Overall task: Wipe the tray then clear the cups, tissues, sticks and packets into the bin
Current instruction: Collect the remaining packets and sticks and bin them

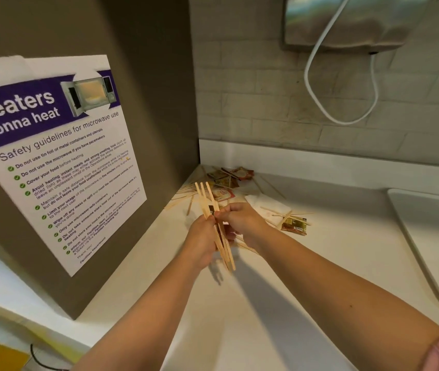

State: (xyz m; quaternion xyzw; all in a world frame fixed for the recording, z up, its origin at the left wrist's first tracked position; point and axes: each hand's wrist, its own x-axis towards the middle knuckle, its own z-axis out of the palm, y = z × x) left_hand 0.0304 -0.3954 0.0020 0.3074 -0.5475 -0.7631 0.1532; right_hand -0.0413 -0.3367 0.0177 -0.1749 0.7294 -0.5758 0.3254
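My left hand [201, 241] grips a bundle of several wooden stir sticks [207, 199] over the white counter. My right hand [240, 222] meets it from the right and pinches the same bundle. More loose sticks [186, 195] lie in the back corner beside a pile of brown and red packets [229, 176]. A white tissue [268, 204] lies behind my right hand with sticks across it. One gold packet [294, 226] lies to the right of my right wrist. The white tray [432, 231] sits at the right edge.
A grey cabinet side with a microwave safety poster [57, 156] stands close on the left. A tiled wall runs behind, with a steel dispenser [352, 20] and a white cable [317, 84] hanging above the counter [280, 303].
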